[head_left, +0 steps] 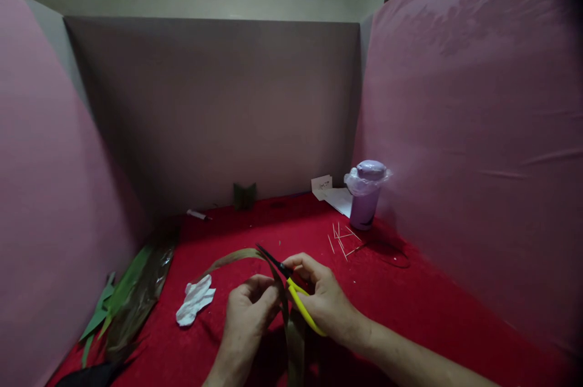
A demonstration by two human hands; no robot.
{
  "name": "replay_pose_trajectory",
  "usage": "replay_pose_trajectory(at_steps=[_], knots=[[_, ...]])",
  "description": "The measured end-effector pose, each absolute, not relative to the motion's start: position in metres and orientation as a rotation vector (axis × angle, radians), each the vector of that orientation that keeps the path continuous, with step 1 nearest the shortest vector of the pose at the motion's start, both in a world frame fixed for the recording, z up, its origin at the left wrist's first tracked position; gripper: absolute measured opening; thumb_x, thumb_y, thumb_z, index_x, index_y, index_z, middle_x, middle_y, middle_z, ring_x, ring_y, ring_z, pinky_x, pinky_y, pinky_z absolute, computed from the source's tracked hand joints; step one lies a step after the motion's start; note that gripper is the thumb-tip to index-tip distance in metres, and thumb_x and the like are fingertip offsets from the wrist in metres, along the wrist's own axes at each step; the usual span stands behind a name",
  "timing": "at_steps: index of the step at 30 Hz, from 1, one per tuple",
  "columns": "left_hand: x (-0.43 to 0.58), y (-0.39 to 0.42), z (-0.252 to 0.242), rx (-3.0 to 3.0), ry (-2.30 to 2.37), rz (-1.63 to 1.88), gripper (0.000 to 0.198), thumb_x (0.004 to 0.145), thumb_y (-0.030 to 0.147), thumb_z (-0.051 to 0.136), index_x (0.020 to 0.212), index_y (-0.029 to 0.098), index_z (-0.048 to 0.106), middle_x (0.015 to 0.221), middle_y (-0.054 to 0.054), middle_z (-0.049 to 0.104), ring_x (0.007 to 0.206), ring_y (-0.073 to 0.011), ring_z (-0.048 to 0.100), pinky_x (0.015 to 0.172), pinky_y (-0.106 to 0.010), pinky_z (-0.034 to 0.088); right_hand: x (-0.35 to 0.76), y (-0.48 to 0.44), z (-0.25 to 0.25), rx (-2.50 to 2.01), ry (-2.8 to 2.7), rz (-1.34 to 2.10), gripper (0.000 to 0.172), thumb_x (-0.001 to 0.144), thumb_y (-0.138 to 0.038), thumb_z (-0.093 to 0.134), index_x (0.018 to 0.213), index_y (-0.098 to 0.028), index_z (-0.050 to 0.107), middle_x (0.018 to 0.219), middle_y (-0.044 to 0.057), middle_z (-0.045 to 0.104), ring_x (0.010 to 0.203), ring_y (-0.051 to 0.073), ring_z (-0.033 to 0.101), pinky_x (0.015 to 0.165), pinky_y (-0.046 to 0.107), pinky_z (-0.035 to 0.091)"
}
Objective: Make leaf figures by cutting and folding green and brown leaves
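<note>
A pair of scissors [298, 299] with yellow handles and dark blades is gripped in my right hand [330, 305]. The blades point up and to the left, right beside a long brownish-green leaf strip [243, 255]. My left hand [250, 308] pinches this strip between thumb and fingers. One end of the strip arcs leftward toward the red cloth, and the other hangs down between my hands. Whether the blades are around the strip or only against it, I cannot tell. A crumpled white tissue [195, 300] lies left of my left hand.
Green leaves [130, 277] and a clear plastic bag [152, 290] lie at the left wall. A syringe [197, 215] and a folded green leaf piece [245, 194] are at the back. Several toothpicks [339, 238], white papers [337, 198] and a purple tumbler [364, 202] stand or lie at right.
</note>
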State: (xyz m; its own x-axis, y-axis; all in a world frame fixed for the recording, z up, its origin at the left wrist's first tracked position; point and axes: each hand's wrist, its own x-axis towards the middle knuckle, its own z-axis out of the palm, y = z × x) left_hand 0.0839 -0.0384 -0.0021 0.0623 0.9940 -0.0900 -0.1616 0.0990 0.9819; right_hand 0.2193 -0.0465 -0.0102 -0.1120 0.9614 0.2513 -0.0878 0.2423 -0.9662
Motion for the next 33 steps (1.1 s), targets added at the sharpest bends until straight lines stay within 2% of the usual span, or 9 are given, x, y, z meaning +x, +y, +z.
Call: replay_pose_trajectory(at_steps=[3,7,12,15,21,25,30,33], knots=[[0.082,-0.04,-0.001,1.109,1.075,1.112,0.02,0.057,0.03,0.074,0.063,0.012,0.065,0.053,0.0,0.059,0.046,-0.0084,0.048,0.04,-0.017,0.033,0.219,-0.045,-0.009,-0.916,-1.293,1.125,0.028,0.067,-0.009,0.061,0.092,-0.02,0.056,0.067,-0.005,0.055,0.058,0.01,0.05,0.05,0.02,0.035],[0.083,-0.043,0.002,1.111,1.109,1.081,0.02,0.06,0.03,0.072,0.067,0.012,0.064,0.049,0.002,0.056,0.039,-0.0052,0.041,0.036,-0.016,0.027,0.221,-0.043,-0.008,-0.936,-1.288,1.099,0.029,0.068,-0.009,0.06,0.094,-0.02,0.055,0.065,-0.006,0.052,0.055,0.009,0.047,0.049,0.02,0.033],[0.08,-0.043,0.004,1.071,1.13,1.076,0.023,0.065,0.033,0.068,0.059,0.015,0.055,0.04,0.006,0.048,0.032,-0.0039,0.034,0.034,-0.016,0.023,0.228,-0.041,-0.01,-0.987,-1.323,1.005,0.033,0.07,-0.017,0.067,0.1,-0.023,0.054,0.07,-0.005,0.052,0.062,0.01,0.049,0.054,0.022,0.037],[0.074,-0.041,0.008,1.056,1.169,1.114,0.023,0.064,0.034,0.068,0.06,0.015,0.055,0.042,0.006,0.05,0.034,-0.005,0.038,0.035,-0.017,0.027,0.231,-0.044,-0.005,-1.005,-1.338,1.012,0.035,0.07,-0.021,0.069,0.101,-0.024,0.053,0.07,-0.005,0.051,0.058,0.009,0.047,0.052,0.022,0.037],[0.061,-0.032,0.013,1.09,1.288,1.219,0.022,0.06,0.033,0.07,0.059,0.015,0.057,0.046,0.004,0.055,0.037,-0.0069,0.044,0.035,-0.017,0.028,0.232,-0.058,0.009,-1.069,-1.504,1.102,0.038,0.067,-0.018,0.072,0.1,-0.024,0.054,0.067,-0.007,0.047,0.057,0.009,0.043,0.052,0.022,0.036],[0.056,-0.032,0.019,1.255,1.401,1.357,0.019,0.062,0.032,0.068,0.059,0.015,0.06,0.049,0.0,0.06,0.046,-0.0123,0.054,0.044,-0.021,0.039,0.228,-0.063,0.005,-1.112,-1.528,1.053,0.035,0.067,-0.017,0.073,0.097,-0.023,0.056,0.067,-0.006,0.05,0.061,0.01,0.045,0.056,0.023,0.037],[0.053,-0.039,0.031,1.216,1.441,1.624,0.017,0.065,0.033,0.066,0.069,0.018,0.059,0.051,0.004,0.059,0.042,-0.0108,0.051,0.041,-0.021,0.039,0.223,-0.062,-0.006,-1.084,-1.305,1.09,0.035,0.069,-0.023,0.071,0.098,-0.023,0.053,0.069,-0.005,0.054,0.06,0.011,0.05,0.052,0.022,0.039],[0.05,-0.041,0.031,1.278,1.46,1.613,0.017,0.07,0.035,0.063,0.071,0.019,0.058,0.047,0.005,0.057,0.04,-0.0119,0.052,0.042,-0.022,0.041,0.218,-0.064,-0.008,-0.956,-1.219,1.205,0.035,0.068,-0.02,0.071,0.097,-0.023,0.052,0.068,-0.006,0.055,0.058,0.01,0.051,0.052,0.021,0.041]])
